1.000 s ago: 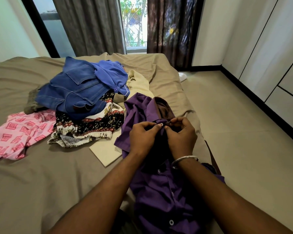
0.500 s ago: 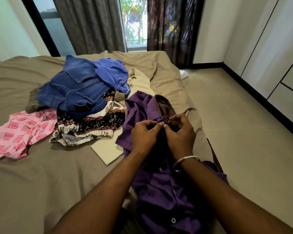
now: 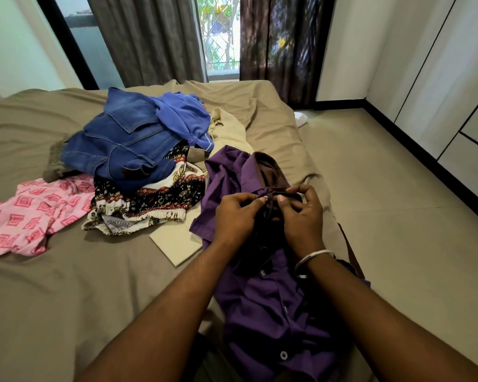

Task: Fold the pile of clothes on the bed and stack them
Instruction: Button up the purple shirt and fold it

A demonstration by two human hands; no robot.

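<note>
Purple shirt lies flat at the bed edge, light and limp, so grip seams not loose cloth: left hand and right hand both pinch the collar placket, probably fastening the top button.

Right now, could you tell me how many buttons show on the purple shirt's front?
2: one white button just below the wrists, another button lower down on the purple shirt. Others may be hidden under the hands.
</note>
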